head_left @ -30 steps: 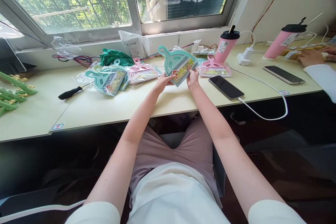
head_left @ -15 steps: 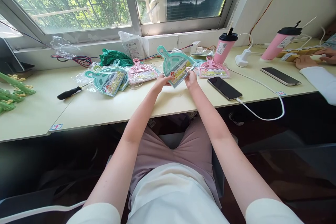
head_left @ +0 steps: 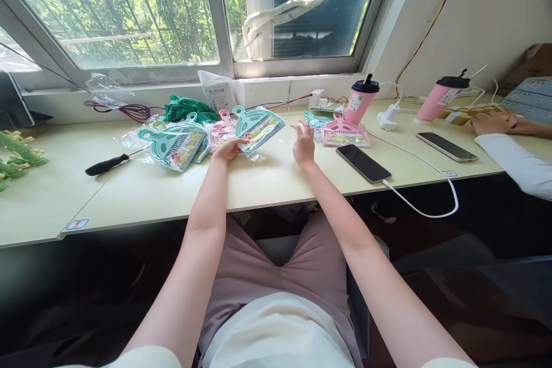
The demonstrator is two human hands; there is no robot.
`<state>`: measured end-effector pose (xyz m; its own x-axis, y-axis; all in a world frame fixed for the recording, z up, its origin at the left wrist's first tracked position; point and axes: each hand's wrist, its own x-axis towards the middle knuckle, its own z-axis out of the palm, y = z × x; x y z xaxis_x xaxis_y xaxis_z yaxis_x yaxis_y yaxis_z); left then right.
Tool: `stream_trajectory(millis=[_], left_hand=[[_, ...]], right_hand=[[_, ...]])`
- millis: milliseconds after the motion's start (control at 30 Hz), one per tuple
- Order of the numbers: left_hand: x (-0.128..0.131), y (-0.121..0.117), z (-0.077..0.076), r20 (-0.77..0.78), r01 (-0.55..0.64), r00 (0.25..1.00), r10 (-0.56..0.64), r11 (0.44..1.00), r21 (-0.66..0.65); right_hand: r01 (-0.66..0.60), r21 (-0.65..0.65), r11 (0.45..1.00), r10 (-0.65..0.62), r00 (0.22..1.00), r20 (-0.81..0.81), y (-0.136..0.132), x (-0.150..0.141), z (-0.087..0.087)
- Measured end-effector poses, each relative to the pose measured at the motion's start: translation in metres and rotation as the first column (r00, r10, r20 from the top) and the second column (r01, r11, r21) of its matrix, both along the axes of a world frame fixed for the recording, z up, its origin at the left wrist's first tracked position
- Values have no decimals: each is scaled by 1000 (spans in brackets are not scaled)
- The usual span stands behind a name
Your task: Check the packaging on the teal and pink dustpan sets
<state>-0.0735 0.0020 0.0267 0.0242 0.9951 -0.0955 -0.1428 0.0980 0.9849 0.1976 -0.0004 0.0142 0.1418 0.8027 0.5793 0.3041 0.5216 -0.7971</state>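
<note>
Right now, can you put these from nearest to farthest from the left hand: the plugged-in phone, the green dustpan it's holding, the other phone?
From the left hand, in the head view:
1. Green dustpan, in its grip.
2. Plugged-in phone, to its right.
3. Other phone, farther right.

Left hand (head_left: pixel 228 150) holding teal dustpan (head_left: pixel 257 127) (plastic-wrapped), right hand (head_left: pixel 304 146) free, pale table (head_left: pixel 271 187)

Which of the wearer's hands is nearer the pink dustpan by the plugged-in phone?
Right. The right hand is just left of the pink dustpan, open and not touching it; the left hand is farther left, holding a turquoise dustpan.
</note>
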Motion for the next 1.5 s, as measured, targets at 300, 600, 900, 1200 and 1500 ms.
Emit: stream_trajectory(millis=[300, 600, 900, 1200, 1500], left_hand=[[-22, -14, -6, -4, 78, 997, -79, 995, -54], [-29, -8, -11, -3, 128, 992, -129, 991, -45], [-16, -11, 0, -140, 130, 979, -148, 983, -129], [-10, -16, 5, -190, 95, 974, -119, 987, -127], [-3, -14, 0, -211, 210, 949, -234, 969, -127]], right_hand=[[-182, 124, 975, 125, 920, 371, -22, -1, 9], [-189, 103, 977, 169, 970, 176, -4, 2, 7], [-326, 75, 942, 331, 942, -63, -7, 0, 14], [-344, 66, 937, 342, 939, 34, -14, -3, 15], [-97, 110, 989, 96, 995, 14, -9, -2, 11]])
